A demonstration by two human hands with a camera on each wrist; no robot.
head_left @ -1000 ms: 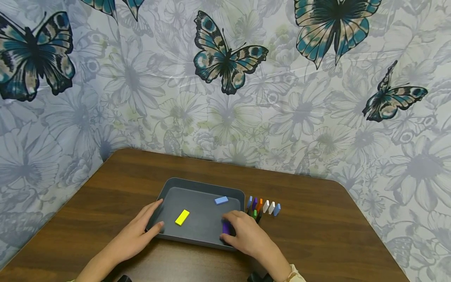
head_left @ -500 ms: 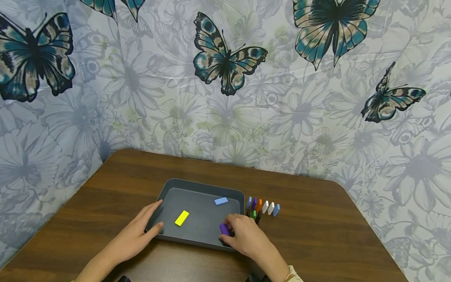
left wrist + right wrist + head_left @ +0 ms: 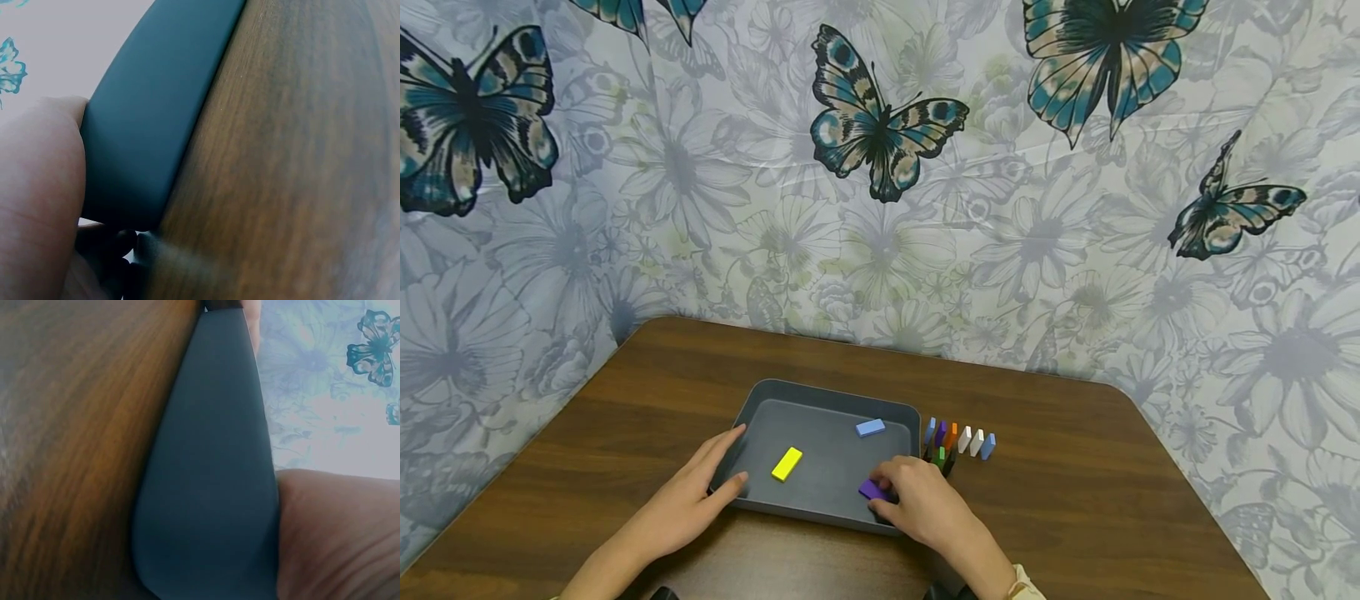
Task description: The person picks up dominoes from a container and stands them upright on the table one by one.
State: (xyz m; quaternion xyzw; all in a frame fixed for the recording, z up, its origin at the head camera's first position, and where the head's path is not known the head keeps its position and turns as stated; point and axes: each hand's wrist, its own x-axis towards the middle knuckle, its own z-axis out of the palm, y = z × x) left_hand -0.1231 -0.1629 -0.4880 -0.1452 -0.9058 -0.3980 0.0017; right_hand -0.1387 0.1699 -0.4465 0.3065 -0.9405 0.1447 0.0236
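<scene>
A dark grey tray [image 3: 838, 395] lies on the wooden table. Inside its front right corner, my right hand [image 3: 922, 504] holds a flat purple domino [image 3: 869, 490] between thumb and fingers, partly hidden by them. My left hand [image 3: 685, 497] rests at the tray's left side, fingers extended along the rim and thumb near the front left corner. A yellow domino [image 3: 787, 465] lies flat left of the tray's middle, and a light blue domino [image 3: 870, 427] lies near the back right. Both wrist views mostly show the tray's outer wall [image 3: 147, 119] and part of each hand.
Just right of the tray, several dominoes stand upright, among them an orange one [image 3: 952, 435], a white one [image 3: 965, 439] and a light blue one [image 3: 988, 447]. Behind the table [image 3: 1052, 500] hangs a butterfly-patterned wall covering [image 3: 887, 250].
The purple domino, at first lengthwise beside the tray's right wall, has turned and shifted left in my right hand. My left hand has stayed in place.
</scene>
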